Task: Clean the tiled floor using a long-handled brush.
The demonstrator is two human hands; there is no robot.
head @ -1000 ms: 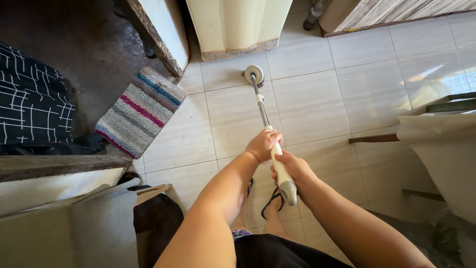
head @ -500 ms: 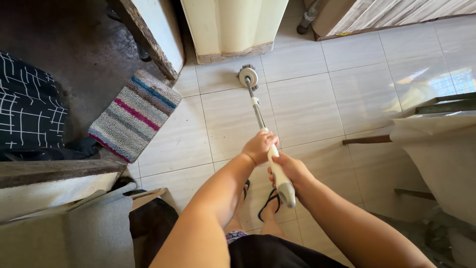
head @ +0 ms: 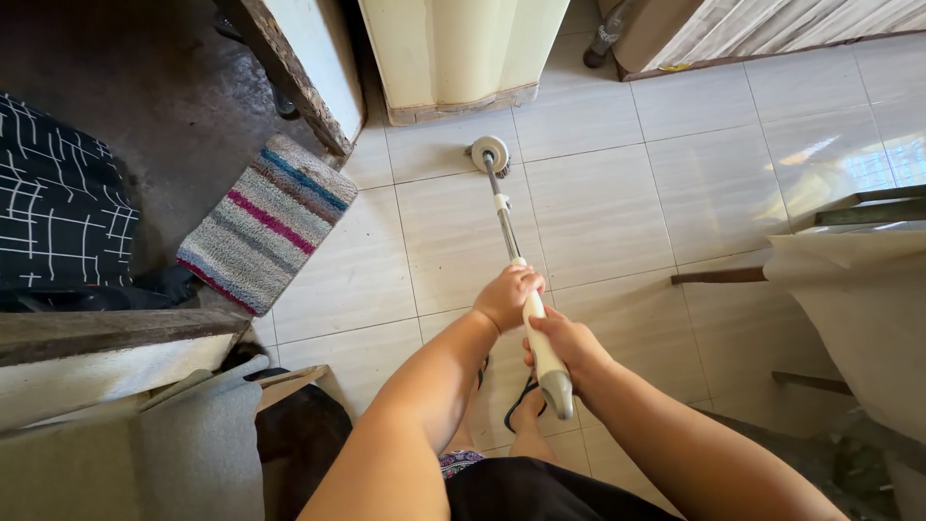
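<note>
A long-handled scrubber [head: 521, 280] runs up the middle of the frame: a smooth cream plastic grip with a grey butt end at the lower centre, then a thin metal pole with a white collar, ending in a round disc head [head: 491, 153] fringed with dark bristles. The head rests on the floor just below the cream cabinet at the upper centre.

The left hand [head: 508, 296] wraps the top of the grip where it meets the pole, fingers curled fully round it. The right hand [head: 567, 344] sits just below, fingers closed round the grip's lower part, with the grey end poking out past the palm.

The floor [head: 617, 203] is glossy pale square tile with thin grout lines and a bright reflection at the right. Feet in dark flip-flops [head: 521, 396] show beneath the hands. A fuzzy rectangular mat [head: 267, 219] striped grey, pink, blue and brown lies at the left, on the edge of rough dark concrete. The cream cabinet [head: 463, 48] has a worn base. A pale cloth [head: 858, 309] drapes something at the right edge.
</note>
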